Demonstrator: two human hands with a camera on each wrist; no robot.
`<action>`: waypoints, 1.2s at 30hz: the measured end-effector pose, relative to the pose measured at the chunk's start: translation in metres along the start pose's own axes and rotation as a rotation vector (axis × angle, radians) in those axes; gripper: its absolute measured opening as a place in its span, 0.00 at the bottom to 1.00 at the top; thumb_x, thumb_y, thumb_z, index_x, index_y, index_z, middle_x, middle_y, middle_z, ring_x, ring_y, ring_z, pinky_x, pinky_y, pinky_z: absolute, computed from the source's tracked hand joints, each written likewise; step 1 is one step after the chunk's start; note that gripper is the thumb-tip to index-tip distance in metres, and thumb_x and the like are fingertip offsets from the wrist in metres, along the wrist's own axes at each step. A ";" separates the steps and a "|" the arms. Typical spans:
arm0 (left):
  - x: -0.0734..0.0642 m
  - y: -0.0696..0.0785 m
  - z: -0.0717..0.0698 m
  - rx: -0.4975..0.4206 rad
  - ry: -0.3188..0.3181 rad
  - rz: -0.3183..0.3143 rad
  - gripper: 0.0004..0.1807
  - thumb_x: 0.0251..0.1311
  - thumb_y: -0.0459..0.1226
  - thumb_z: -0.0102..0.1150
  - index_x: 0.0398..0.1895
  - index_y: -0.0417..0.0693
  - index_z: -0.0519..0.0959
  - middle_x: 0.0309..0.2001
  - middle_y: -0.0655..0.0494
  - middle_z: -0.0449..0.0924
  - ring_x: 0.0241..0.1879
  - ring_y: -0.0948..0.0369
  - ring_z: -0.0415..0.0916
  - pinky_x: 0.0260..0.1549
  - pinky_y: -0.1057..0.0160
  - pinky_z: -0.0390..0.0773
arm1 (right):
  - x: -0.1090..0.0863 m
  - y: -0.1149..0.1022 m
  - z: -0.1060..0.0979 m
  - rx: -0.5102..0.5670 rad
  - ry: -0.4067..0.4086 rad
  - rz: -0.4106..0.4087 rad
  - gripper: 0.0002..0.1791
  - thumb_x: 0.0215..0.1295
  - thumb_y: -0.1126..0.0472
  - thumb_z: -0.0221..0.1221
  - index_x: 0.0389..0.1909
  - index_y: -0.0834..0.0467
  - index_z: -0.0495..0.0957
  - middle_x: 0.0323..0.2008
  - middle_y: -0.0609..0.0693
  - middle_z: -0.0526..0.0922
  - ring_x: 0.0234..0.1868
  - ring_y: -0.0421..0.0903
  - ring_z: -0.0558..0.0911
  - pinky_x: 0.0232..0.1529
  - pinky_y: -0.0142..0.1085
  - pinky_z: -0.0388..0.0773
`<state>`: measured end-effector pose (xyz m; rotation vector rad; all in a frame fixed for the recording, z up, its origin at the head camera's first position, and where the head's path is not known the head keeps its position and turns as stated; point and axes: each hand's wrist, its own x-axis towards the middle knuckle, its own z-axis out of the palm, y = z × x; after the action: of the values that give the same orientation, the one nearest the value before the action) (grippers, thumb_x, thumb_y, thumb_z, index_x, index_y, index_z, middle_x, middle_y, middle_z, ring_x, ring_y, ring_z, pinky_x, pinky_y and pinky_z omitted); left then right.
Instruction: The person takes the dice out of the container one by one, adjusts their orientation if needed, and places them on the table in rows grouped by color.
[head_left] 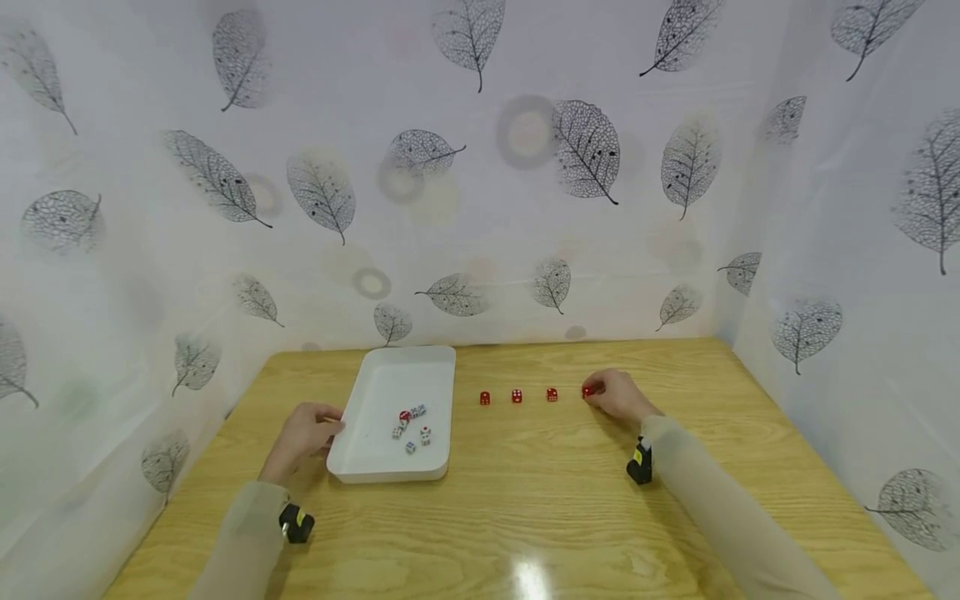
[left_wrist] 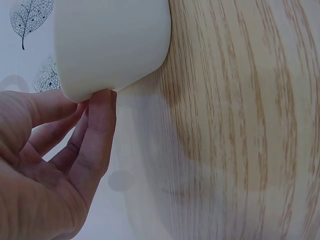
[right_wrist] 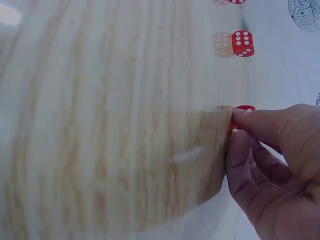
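My right hand (head_left: 617, 395) pinches a red die (head_left: 587, 392) at the right end of a row of red dice on the table; in the right wrist view thumb and finger cover most of this die (right_wrist: 245, 108). Left of it stand a red die (head_left: 552, 395), another red die (head_left: 517, 396) and a further red die (head_left: 485, 398), spaced apart. With thumb and fingers my left hand (head_left: 303, 435) grips the left rim of a white tray (head_left: 390, 472). Inside the tray lie several white dice (head_left: 426, 436) and one red die (head_left: 405, 416).
The wooden table (head_left: 525, 517) reaches back to a pale curtain (head_left: 480, 208) printed with leaves, which also hangs along both sides. A dark device is strapped to each wrist.
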<state>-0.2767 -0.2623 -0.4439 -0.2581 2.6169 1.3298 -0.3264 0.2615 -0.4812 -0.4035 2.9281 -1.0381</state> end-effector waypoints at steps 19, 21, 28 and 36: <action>-0.001 -0.002 -0.001 0.006 0.009 0.036 0.17 0.66 0.31 0.52 0.54 0.27 0.74 0.45 0.34 0.79 0.36 0.54 0.81 0.30 0.58 0.84 | 0.000 0.000 0.000 -0.010 -0.004 0.006 0.13 0.60 0.67 0.62 0.46 0.67 0.82 0.40 0.59 0.85 0.41 0.50 0.83 0.45 0.45 0.80; -0.001 -0.002 0.000 0.004 0.009 0.039 0.17 0.66 0.31 0.52 0.54 0.27 0.74 0.46 0.33 0.79 0.36 0.54 0.81 0.30 0.58 0.83 | -0.002 -0.001 -0.001 -0.004 -0.004 0.012 0.16 0.60 0.67 0.63 0.48 0.68 0.81 0.42 0.60 0.85 0.42 0.52 0.83 0.47 0.46 0.80; 0.001 -0.002 0.001 0.002 0.005 0.023 0.18 0.66 0.31 0.52 0.55 0.27 0.73 0.47 0.33 0.79 0.36 0.53 0.81 0.30 0.59 0.83 | -0.008 -0.002 -0.004 0.007 0.003 0.041 0.21 0.60 0.65 0.63 0.53 0.72 0.77 0.46 0.64 0.84 0.47 0.57 0.83 0.52 0.50 0.79; 0.001 -0.003 0.001 0.017 0.015 0.014 0.17 0.67 0.31 0.51 0.55 0.28 0.74 0.47 0.34 0.79 0.36 0.54 0.80 0.30 0.59 0.83 | -0.016 -0.001 -0.008 0.009 0.045 0.080 0.17 0.62 0.62 0.63 0.48 0.68 0.81 0.43 0.61 0.85 0.43 0.53 0.83 0.47 0.46 0.81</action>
<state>-0.2769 -0.2635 -0.4467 -0.2490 2.6459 1.3139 -0.3117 0.2696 -0.4753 -0.2641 2.9501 -1.0634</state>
